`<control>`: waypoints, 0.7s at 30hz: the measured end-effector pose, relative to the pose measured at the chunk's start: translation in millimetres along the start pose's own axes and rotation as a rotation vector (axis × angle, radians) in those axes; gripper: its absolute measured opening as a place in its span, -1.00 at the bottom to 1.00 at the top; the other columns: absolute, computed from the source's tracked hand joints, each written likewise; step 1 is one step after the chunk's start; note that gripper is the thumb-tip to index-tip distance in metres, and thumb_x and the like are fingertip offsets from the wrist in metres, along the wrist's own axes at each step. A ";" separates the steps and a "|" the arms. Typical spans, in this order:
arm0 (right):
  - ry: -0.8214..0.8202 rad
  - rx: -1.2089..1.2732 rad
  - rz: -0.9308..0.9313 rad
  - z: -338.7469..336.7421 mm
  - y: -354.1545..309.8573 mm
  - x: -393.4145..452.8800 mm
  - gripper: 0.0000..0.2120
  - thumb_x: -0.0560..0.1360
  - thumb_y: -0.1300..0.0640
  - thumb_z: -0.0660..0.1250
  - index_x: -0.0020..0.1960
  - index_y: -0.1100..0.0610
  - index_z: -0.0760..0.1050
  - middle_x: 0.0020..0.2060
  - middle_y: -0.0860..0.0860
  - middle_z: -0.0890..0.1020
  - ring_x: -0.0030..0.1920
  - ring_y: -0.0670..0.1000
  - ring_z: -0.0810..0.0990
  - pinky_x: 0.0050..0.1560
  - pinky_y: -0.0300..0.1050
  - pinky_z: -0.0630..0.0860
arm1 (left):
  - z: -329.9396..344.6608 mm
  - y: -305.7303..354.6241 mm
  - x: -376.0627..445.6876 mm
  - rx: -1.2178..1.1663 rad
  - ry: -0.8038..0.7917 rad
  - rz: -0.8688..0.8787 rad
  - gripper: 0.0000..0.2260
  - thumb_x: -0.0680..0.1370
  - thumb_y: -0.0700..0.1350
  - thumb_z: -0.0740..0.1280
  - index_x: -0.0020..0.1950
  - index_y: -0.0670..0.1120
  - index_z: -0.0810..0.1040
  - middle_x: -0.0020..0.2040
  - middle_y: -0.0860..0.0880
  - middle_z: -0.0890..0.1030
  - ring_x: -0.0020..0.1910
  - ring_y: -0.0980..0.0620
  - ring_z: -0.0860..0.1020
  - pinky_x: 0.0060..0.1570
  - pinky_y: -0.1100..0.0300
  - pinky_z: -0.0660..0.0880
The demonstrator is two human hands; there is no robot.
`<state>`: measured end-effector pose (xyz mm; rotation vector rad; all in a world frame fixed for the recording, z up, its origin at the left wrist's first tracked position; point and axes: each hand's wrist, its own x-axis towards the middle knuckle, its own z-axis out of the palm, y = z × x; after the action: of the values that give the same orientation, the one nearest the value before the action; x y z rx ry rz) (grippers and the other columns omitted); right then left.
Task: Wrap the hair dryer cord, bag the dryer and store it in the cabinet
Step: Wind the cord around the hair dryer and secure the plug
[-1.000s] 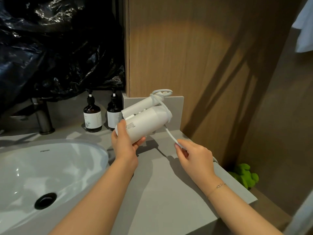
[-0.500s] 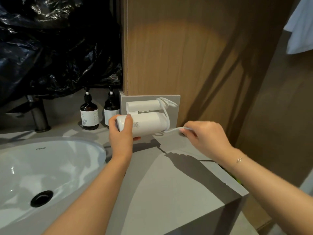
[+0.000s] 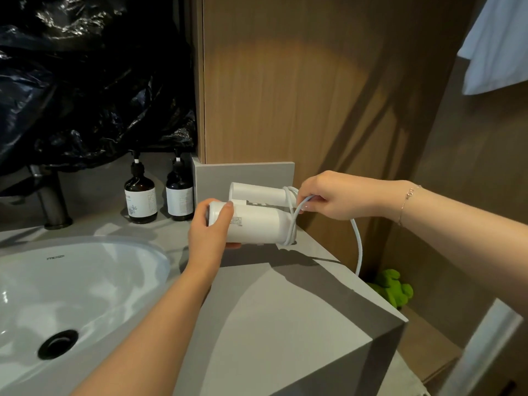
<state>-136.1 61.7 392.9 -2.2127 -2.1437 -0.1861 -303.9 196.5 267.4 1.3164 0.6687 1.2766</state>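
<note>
since half a second ago: right hand higher, cord pulled up over dryer. left hand [image 3: 213, 228] clenched on hair dryer [image 3: 257, 224], held just above counter [image 3: 285, 324]. right hand [image 3: 334, 197] pinching cord [image 3: 358, 247]. wrapping step, unfinished; next, probably more turns around folded end, loose tail hanging off edge.

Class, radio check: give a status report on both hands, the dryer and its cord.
Left hand grips hair dryer barrel. Right hand pinches cord, looping it round the folded dryer. Slack hangs off counter edge; nothing in the way.
</note>
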 end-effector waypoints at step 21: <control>-0.044 0.340 0.153 0.9 43.7 27.5 -0.89 0.57 0.11 0.31 -0.01 0.12 0.58 -0.13 0.03 0.62 -0.08 0.04 0.60 -0.10 -0.26 0.55 | -1.1 10.2 -0.4 0.007 -0.174 -0.027 -0.91 0.57 -0.11 0.32 0.06 -0.01 0.54 0.01 -0.02 0.56 -0.02 -0.01 0.58 -0.36 0.10 0.62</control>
<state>-91.6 87.6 397.4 -2.1803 -1.8468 0.2192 -308.0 194.4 276.5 1.4011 0.5668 1.1235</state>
